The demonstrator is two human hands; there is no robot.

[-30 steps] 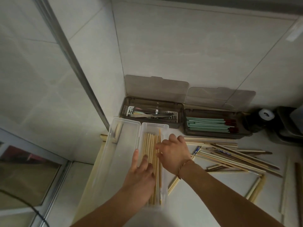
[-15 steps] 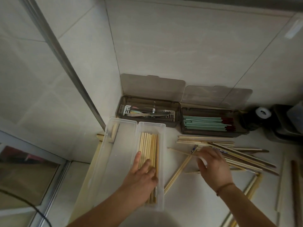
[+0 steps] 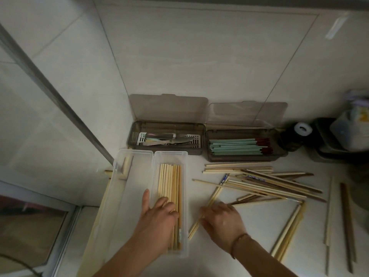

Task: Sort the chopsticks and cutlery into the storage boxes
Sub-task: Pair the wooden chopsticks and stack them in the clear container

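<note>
Left hand [image 3: 157,218] rests flat, grip open, on pale bamboo chopsticks [image 3: 169,186] in the clear plastic box [image 3: 184,198]. Right hand [image 3: 221,220] pinches a loose pale chopstick [image 3: 213,196] on the counter [image 3: 249,226]. Mixed wooden chopsticks [image 3: 269,182] remain unsorted.

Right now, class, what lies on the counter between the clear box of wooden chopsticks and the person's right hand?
In the head view, one pale chopstick pair lies slanted between the clear box and the right hand, whose fingers reach it.
</note>
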